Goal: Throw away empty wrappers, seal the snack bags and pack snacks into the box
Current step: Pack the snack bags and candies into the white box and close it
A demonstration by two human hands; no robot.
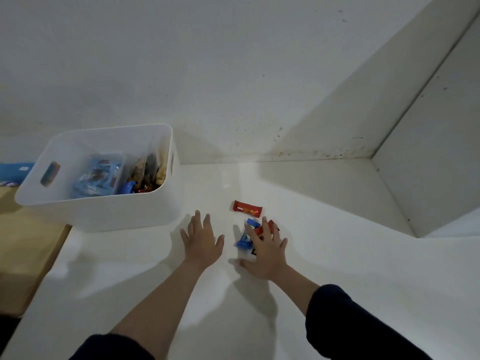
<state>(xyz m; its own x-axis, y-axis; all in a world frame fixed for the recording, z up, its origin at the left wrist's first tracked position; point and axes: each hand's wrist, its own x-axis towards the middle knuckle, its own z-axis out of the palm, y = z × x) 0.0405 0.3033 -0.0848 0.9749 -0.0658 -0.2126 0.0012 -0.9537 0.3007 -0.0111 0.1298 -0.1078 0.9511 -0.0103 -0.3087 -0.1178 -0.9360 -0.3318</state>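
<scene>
Left hand [202, 241]: flat, fingers spread and straight, palm down on the white surface [337, 268]; its grip is apart and holds nothing. It lies just in front of the box's near right corner, apart from the snacks.
Right hand [265, 252]: fingers spread and straight, laid over a small pile of snacks; the grip is apart, not curled round anything that shows.
Blue snack [246, 236]: small wrapped bar, partly under the right hand's fingers, between the two hands.
Red snack [259, 231]: under the right fingers, touching the blue one; a dark wrapper edge [254, 252] peeks out beneath the palm, too hidden to tell what it is.
Red bar [247, 208]: lies alone on the surface, just beyond the right fingertips, not touched.
Box [104, 209]: white, open-topped, handle slot in its left wall, standing at the left on the surface.
Box contents: a clear bag with blue packets [97, 178] on the left side, clear bags of brownish snacks [149, 170] upright against the right wall, small blue and red bars at the bottom.
Sleeves [345, 326]: dark, pushed up both forearms.
Wall [207, 61]: white, speckled near the surface's back edge.
</scene>
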